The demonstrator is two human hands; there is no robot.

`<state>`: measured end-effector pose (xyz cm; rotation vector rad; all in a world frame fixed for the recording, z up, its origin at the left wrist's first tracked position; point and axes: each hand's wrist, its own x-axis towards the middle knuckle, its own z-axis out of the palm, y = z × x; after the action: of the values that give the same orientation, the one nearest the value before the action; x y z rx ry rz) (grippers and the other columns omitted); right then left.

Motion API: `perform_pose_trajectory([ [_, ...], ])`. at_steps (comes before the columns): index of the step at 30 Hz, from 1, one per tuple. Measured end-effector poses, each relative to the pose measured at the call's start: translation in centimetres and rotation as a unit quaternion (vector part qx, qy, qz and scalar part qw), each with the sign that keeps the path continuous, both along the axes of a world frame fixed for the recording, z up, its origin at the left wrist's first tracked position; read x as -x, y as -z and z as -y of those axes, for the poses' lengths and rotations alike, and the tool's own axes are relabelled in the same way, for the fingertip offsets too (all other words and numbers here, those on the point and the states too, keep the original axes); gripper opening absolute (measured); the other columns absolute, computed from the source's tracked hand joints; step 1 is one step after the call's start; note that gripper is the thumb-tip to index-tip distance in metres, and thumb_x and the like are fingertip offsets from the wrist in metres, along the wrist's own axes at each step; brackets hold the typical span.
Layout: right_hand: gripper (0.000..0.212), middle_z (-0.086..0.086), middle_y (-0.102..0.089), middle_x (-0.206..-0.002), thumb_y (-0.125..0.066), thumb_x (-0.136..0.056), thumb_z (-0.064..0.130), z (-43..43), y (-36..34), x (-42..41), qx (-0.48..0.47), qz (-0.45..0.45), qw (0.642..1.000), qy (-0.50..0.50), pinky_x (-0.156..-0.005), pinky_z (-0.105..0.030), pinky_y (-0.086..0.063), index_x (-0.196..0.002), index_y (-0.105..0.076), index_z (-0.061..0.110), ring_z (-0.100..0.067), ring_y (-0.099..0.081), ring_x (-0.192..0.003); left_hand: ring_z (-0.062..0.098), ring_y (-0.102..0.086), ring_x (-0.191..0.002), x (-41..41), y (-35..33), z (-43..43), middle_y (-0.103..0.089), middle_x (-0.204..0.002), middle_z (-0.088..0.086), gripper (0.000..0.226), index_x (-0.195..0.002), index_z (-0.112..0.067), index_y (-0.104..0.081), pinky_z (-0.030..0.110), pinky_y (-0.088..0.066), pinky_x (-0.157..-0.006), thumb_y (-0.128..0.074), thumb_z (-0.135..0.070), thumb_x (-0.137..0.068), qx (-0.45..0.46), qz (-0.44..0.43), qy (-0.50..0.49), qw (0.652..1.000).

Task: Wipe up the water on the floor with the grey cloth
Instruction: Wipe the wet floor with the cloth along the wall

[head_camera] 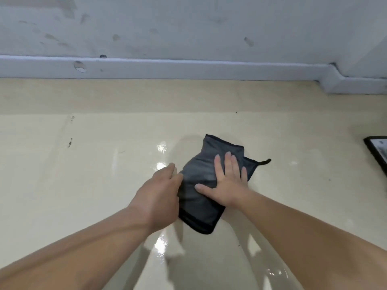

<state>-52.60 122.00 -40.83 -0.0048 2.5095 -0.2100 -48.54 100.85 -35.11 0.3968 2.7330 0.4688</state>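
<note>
- Flat on cloth [201, 185]: right hand [228, 183], fingers spread, grasping nothing.
- Left hand [159, 195] at cloth's left edge, grip unclear.
- Wet sheen on floor [83, 185].

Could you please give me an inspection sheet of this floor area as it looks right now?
Surface: glossy beige floor, with wet-looking glare patches left of and below the cloth.
Job's things: folded grey cloth lying flat on the floor.
Clutter: dark flat object at the right edge, cut off by the frame.
Grippers: right hand pressed flat on the cloth, fingers spread; left hand at the cloth's left edge, grip unclear.
Cables: nothing seen.
Surroundings: scuffed pale wall with a baseboard along its foot.
</note>
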Motion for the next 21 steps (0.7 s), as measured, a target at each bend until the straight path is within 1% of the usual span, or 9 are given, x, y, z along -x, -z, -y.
perform_pose_trajectory([
  [4, 0.127, -0.006, 0.041, -0.163, -0.031, -0.071, 0.100, -7.4, 0.1, 3.6, 0.007, -0.008, 0.998, 0.059, -0.123, -0.053, 0.019, -0.159, 0.027, 0.029, -0.021, 0.039, -0.149, 0.023, -0.044, -0.124, 3.5, 1.2, -6.6, -0.040, -0.127, 0.000, 0.020, -0.106, -0.017, -0.049, 0.032, -0.047, -0.090, -0.061, -0.023, -0.091, 0.017, 0.021, 0.019, 0.999],
  [6, 0.125, -0.006, 0.041, -0.163, -0.029, -0.072, 0.100, -9.8, 0.2, 4.5, -0.002, -0.014, 0.996, 0.085, -0.123, -0.054, 0.019, -0.158, 0.028, 0.030, -0.021, 0.039, -0.149, 0.024, -0.044, -0.121, 5.8, 1.5, -10.7, -0.039, -0.124, 0.001, 0.030, -0.102, -0.018, -0.044, 0.032, -0.044, -0.088, -0.065, -0.032, -0.086, 0.047, 0.038, 0.050, 0.997],
  [8, 0.115, -0.008, 0.039, -0.164, -0.025, -0.079, 0.095, -10.3, 0.5, 4.5, -0.023, -0.038, 0.997, 0.056, -0.121, -0.054, 0.020, -0.158, 0.028, 0.031, -0.025, 0.037, -0.151, 0.026, -0.042, -0.120, 7.5, 1.9, -13.8, -0.040, -0.125, 0.006, 0.042, -0.109, -0.016, -0.043, 0.033, -0.041, -0.086, -0.068, -0.034, -0.079, 0.104, 0.048, 0.068, 0.991],
  [11, 0.083, -0.012, 0.031, -0.168, -0.020, -0.099, 0.071, -9.4, 1.9, 3.1, -0.018, -0.109, 0.994, -0.017, -0.124, -0.055, 0.014, -0.160, 0.020, 0.034, -0.032, 0.028, -0.155, 0.027, -0.050, -0.111, 10.5, 1.7, -16.4, -0.048, -0.123, 0.009, 0.045, -0.124, -0.012, -0.050, 0.034, -0.046, -0.083, -0.059, -0.033, -0.085, 0.166, 0.087, 0.089, 0.978],
  [13, 0.078, -0.010, 0.033, -0.167, -0.018, -0.100, 0.068, -9.1, 2.0, 3.0, -0.008, -0.073, 0.997, -0.020, -0.124, -0.054, 0.016, -0.160, 0.021, 0.037, -0.032, 0.031, -0.153, 0.027, -0.058, -0.103, 11.9, 1.1, -16.6, -0.056, -0.118, 0.008, 0.045, -0.129, -0.014, -0.056, 0.035, -0.050, -0.082, -0.055, -0.039, -0.091, 0.170, 0.120, 0.096, 0.973],
  [15, 0.085, -0.008, 0.040, -0.164, -0.015, -0.094, 0.079, -8.7, 1.8, 3.3, -0.014, -0.024, 1.000, -0.003, -0.121, -0.053, 0.021, -0.157, 0.026, 0.040, -0.031, 0.038, -0.150, 0.028, -0.056, -0.113, 12.2, 0.9, -15.4, -0.049, -0.134, 0.007, 0.059, -0.149, -0.018, -0.043, 0.035, -0.049, -0.089, -0.052, -0.036, -0.094, 0.145, 0.148, 0.106, 0.972],
  [17, 0.097, -0.007, 0.045, -0.161, -0.013, -0.084, 0.091, -8.1, 1.3, 3.8, -0.014, 0.017, 1.000, 0.018, -0.121, -0.054, 0.022, -0.155, 0.030, 0.041, -0.031, 0.041, -0.148, 0.025, -0.050, -0.117, 11.5, 1.2, -13.3, -0.035, -0.141, 0.004, 0.073, -0.159, -0.023, -0.027, 0.035, -0.049, -0.089, -0.053, -0.019, -0.091, 0.094, 0.185, 0.106, 0.973],
  [18, 0.104, -0.007, 0.047, -0.159, -0.012, -0.078, 0.096, -7.9, 0.9, 3.9, -0.014, 0.038, 0.999, 0.026, -0.121, -0.054, 0.022, -0.153, 0.033, 0.041, -0.031, 0.043, -0.147, 0.023, -0.050, -0.119, 10.9, 1.4, -12.4, -0.032, -0.138, 0.002, 0.076, -0.157, -0.025, -0.029, 0.038, -0.052, -0.091, -0.055, -0.013, -0.087, 0.064, 0.194, 0.095, 0.974],
  [21, 0.120, -0.009, 0.052, -0.155, -0.013, -0.064, 0.105, -7.2, -0.2, 4.7, -0.035, 0.090, 0.995, 0.007, -0.121, -0.055, 0.020, -0.150, 0.039, 0.039, -0.033, 0.045, -0.145, 0.026, -0.050, -0.126, 10.6, 1.0, -10.4, -0.036, -0.135, 0.002, 0.060, -0.132, -0.019, -0.047, 0.048, -0.055, -0.093, -0.061, -0.009, -0.074, 0.002, 0.149, 0.023, 0.989],
])
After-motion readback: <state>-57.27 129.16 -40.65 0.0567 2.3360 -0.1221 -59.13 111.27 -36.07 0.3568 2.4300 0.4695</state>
